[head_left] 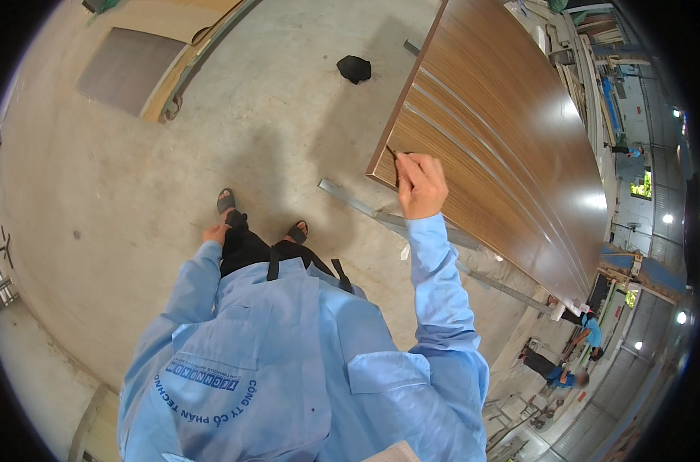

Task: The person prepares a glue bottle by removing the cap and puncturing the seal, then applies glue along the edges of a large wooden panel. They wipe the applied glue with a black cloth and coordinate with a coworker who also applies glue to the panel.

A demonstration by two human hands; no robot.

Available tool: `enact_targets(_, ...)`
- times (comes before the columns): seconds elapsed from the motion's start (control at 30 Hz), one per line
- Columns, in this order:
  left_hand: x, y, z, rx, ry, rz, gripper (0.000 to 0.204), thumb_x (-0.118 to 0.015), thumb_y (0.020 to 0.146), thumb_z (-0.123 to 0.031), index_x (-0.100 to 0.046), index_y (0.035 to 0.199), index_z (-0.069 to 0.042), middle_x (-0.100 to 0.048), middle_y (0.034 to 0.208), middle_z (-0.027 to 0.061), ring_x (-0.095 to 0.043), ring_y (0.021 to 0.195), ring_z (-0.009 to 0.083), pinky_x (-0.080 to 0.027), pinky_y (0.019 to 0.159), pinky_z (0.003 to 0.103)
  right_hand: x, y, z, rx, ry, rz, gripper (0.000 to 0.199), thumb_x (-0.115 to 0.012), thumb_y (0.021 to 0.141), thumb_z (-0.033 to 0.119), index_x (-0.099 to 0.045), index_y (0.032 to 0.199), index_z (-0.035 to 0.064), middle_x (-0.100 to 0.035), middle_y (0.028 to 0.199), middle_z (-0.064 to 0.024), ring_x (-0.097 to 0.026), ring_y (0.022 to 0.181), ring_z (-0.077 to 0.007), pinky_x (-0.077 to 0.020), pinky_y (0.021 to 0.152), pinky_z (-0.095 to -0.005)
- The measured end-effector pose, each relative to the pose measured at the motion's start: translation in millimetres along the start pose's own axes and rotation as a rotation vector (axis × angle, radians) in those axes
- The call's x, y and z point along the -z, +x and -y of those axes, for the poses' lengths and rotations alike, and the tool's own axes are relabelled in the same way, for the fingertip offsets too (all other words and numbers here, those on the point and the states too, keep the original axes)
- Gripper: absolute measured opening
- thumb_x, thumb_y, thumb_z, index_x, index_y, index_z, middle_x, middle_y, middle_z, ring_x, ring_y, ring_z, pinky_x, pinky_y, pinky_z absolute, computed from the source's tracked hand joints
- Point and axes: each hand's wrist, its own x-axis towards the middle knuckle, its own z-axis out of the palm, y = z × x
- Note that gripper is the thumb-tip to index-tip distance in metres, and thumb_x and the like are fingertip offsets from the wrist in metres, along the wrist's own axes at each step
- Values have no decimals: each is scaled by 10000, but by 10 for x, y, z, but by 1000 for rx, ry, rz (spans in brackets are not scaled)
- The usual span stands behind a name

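Note:
A large brown wood-grain panel with thin silvery strips along its face lies at the right. Over its near left corner is my right hand, fingers pinched on a small dark thin stick. The stick's tip is by the panel's edge; whether it touches the surface, I cannot tell. My left hand hangs low beside my dark trousers, its fingers curled. A faint thin line shows near those fingertips, too small to name.
Metal bars run beneath the panel. A black crumpled object lies on the concrete floor. At the upper left is a grey sheet beside a wooden edge. Two people in blue are farther off at the lower right.

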Motion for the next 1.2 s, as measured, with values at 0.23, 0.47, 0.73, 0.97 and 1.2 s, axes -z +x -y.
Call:
enact_targets(0.23,-200,-520,-1622,-351,-255,282,249,-636,953,-225,-729,1130,-76,-729,1040,66,-649,990,160,-493,904,306,88,-159,250,93,293,8,190,-717,785,-23,-752,966,26,-689,893,-124,-648,811,-284,-527,707,-350)
enact_targets(0.47,-927,-1304,-3929,-618,-252,404,527,-685,961,-407,-626,1278,10,-717,1070,154,-659,963,174,-513,865,275,-2,-48,-187,-345,293,-173,116,-714,892,61,-731,977,-15,-694,889,-139,-657,806,-301,-514,717,-330)
enact_targets(0.73,-850,-1239,-3892,-643,-417,807,415,-627,1006,-332,-664,1271,-15,-662,951,6,-619,913,100,-495,855,293,-15,-132,-103,-658,756,18,133,-676,909,18,-712,1036,-2,-690,833,-67,-643,705,-132,-510,652,-275)
enact_targets(0.97,-629,-1437,-4025,-1283,-232,241,375,-740,883,-84,-683,1253,-98,-637,888,27,-582,799,119,-476,744,274,-97,-12,-154,-655,890,185,167,-671,939,53,-708,1093,3,-697,807,-34,-593,674,-69,-491,625,-240)
enact_targets(1.2,-525,-1317,-4226,-920,-271,499,217,-717,934,-154,-716,1135,-72,-708,896,33,-633,801,106,-513,716,289,50,53,-104,-710,737,380,180,-587,997,116,-717,1065,12,-685,806,-72,-622,655,-137,-486,611,-272)
